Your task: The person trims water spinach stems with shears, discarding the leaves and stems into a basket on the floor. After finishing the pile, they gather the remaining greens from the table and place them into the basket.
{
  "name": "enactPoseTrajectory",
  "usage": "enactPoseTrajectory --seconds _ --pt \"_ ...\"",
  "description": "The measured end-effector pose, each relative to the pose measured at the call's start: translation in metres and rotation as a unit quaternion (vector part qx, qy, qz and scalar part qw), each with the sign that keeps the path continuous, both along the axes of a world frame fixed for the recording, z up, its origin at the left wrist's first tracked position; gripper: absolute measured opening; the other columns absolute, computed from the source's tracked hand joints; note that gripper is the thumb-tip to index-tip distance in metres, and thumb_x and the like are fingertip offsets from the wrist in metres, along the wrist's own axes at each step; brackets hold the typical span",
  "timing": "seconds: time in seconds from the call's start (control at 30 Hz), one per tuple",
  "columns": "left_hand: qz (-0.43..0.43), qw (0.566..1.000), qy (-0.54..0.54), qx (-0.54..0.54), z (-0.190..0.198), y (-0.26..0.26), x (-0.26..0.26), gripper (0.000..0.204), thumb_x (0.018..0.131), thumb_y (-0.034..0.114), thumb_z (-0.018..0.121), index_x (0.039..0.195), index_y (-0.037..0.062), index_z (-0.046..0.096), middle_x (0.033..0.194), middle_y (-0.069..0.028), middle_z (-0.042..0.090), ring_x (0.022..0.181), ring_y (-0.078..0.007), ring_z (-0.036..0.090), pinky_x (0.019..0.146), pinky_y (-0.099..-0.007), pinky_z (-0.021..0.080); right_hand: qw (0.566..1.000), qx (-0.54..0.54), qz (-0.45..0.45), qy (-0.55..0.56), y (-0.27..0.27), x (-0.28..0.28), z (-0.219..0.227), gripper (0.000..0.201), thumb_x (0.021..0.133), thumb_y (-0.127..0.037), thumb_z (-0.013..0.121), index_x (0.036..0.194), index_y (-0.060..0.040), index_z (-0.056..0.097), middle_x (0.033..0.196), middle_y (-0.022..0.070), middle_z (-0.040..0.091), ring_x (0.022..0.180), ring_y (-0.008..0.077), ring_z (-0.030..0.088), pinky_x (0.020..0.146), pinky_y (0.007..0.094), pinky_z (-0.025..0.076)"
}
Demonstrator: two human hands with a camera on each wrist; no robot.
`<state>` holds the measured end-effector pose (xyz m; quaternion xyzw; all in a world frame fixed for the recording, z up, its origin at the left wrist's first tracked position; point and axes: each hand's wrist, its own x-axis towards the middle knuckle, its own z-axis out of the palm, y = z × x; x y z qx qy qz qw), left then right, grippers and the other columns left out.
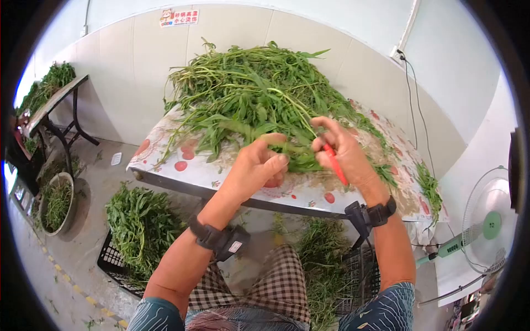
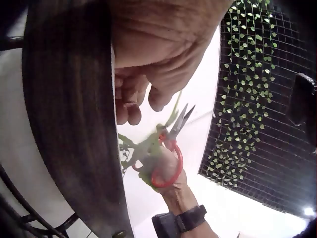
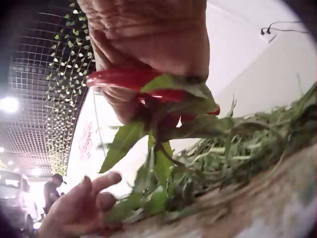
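Red-handled scissors (image 1: pixel 335 164) are gripped in my right hand (image 1: pixel 348 154), their handles around the fingers; in the left wrist view the scissors' blades (image 2: pixel 181 121) stand slightly apart. A leafy green stem (image 3: pixel 158 144) hangs at the right hand in the right wrist view. My left hand (image 1: pixel 258 167) is a little to the left, above the table's front, fingers loosely bent with nothing visibly held. Behind both hands lies a large heap of leafy stems (image 1: pixel 243 94) on the table.
The table (image 1: pixel 221 177) has a patterned cover. Below it are a crate of greens (image 1: pixel 141 226) at left and more stems (image 1: pixel 323 259) at right. A fan (image 1: pixel 490 223) stands at right, a basin (image 1: pixel 70 212) at far left.
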<state>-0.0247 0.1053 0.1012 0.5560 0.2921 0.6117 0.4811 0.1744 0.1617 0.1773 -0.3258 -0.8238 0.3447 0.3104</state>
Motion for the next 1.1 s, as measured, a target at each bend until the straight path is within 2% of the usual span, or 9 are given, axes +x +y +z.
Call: enactPoseTrajectory --seconds 0.17,0.2,0.47,0.6,0.7,0.8,0.9,1.0,1.1 --pt "0.069 0.997 -0.029 -0.009 -0.016 0.014 -0.005 0.024 0.093 0.019 0.052 0.109 0.0019 0.051 0.075 -0.0044 0.060 0.061 -0.0088 0.055 0.053 -0.0215 0.046 0.992 0.083 0.009 -0.099 0.001 -0.004 -0.023 0.041 0.078 -0.004 0.058 0.118 -0.0104 0.050 0.100 0.0120 0.063 0.089 0.0228 0.061 0.075 0.0326 0.047" --pt "0.087 0.995 -0.054 -0.003 -0.016 0.013 -0.006 0.021 0.093 0.019 0.051 0.107 0.0026 0.052 0.076 -0.0045 0.060 0.061 -0.0093 0.056 0.054 -0.0219 0.046 0.979 0.129 -0.020 -0.157 0.004 0.002 -0.021 0.037 0.079 -0.005 0.056 0.116 -0.0086 0.052 0.101 0.0156 0.063 0.089 0.0291 0.061 0.077 0.0360 0.047" --pt "0.153 0.975 -0.157 0.021 -0.015 0.013 -0.005 0.010 0.093 0.017 0.049 0.098 0.0072 0.049 0.082 -0.0065 0.061 0.066 -0.0111 0.056 0.057 -0.0242 0.047 0.918 0.218 -0.239 -0.227 0.042 0.114 -0.036 0.035 0.079 -0.010 0.058 0.113 -0.0061 0.053 0.099 0.0200 0.062 0.092 0.0346 0.060 0.077 0.0394 0.046" --pt "0.169 0.964 -0.199 0.041 -0.016 0.015 -0.005 0.009 0.094 0.015 0.049 0.099 0.0076 0.049 0.084 -0.0069 0.061 0.068 -0.0113 0.057 0.059 -0.0240 0.047 0.884 0.186 -0.367 -0.220 0.056 0.175 -0.049 0.037 0.081 -0.019 0.062 0.112 -0.0018 0.053 0.096 0.0209 0.062 0.090 0.0340 0.060 0.078 0.0391 0.046" --pt "0.158 0.959 -0.230 0.046 -0.015 0.014 -0.006 0.010 0.094 0.015 0.049 0.100 0.0077 0.049 0.085 -0.0065 0.061 0.071 -0.0110 0.058 0.060 -0.0237 0.047 0.901 0.158 -0.401 -0.039 0.056 0.190 -0.055 0.044 0.084 -0.025 0.061 0.118 -0.0003 0.049 0.097 0.0179 0.060 0.086 0.0291 0.060 0.078 0.0364 0.046" --pt "0.141 0.969 -0.198 0.051 -0.016 0.014 -0.006 0.012 0.094 0.015 0.049 0.102 0.0067 0.050 0.087 -0.0063 0.062 0.073 -0.0106 0.058 0.061 -0.0237 0.047 0.910 0.153 -0.386 -0.007 0.049 0.193 -0.042 0.046 0.089 -0.025 0.055 0.126 -0.0006 0.043 0.098 0.0126 0.057 0.083 0.0237 0.057 0.077 0.0334 0.045" --pt "0.126 0.980 -0.136 0.068 -0.017 0.012 -0.005 0.014 0.093 0.014 0.049 0.104 0.0054 0.052 0.088 -0.0062 0.062 0.073 -0.0104 0.058 0.062 -0.0236 0.048 0.903 0.277 -0.319 -0.083 0.016 0.165 -0.021 0.044 0.092 -0.020 0.050 0.130 -0.0013 0.039 0.100 0.0092 0.056 0.080 0.0157 0.055 0.071 0.0274 0.045" --pt "0.123 0.985 -0.114 0.050 -0.013 0.009 -0.003 0.016 0.091 0.011 0.052 0.104 0.0034 0.055 0.087 -0.0061 0.063 0.072 -0.0096 0.058 0.062 -0.0229 0.048 0.978 0.072 -0.179 0.073 -0.005 0.130 -0.009 0.055 0.089 -0.036 0.056 0.129 -0.0013 0.039 0.091 0.0053 0.058 0.067 0.0079 0.052 0.061 0.0199 0.043" --pt "0.131 0.987 -0.089 0.042 -0.013 0.007 -0.004 0.017 0.089 0.011 0.055 0.104 0.0029 0.056 0.086 -0.0060 0.064 0.071 -0.0093 0.058 0.062 -0.0227 0.047 0.992 -0.043 -0.074 0.090 -0.027 0.089 -0.004 0.060 0.090 -0.045 0.050 0.127 0.0010 0.039 0.094 0.0071 0.060 0.066 0.0090 0.054 0.059 0.0214 0.043"
